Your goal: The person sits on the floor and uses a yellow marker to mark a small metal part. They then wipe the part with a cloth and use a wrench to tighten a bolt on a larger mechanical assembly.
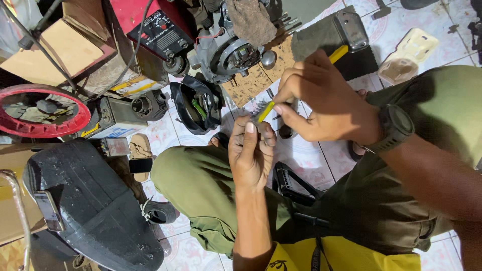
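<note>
Olive trousers frame the left hand, its grip pinching a small dark part. Just beyond, the right hand squeezes a yellow-handled tool against it. Farther off, a grey motor sits on the floor.

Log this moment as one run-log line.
left hand: pinches small metal part | right hand: grip on yellow-handled brush, bristles at part | nearby: motor, black tool bag
</note>
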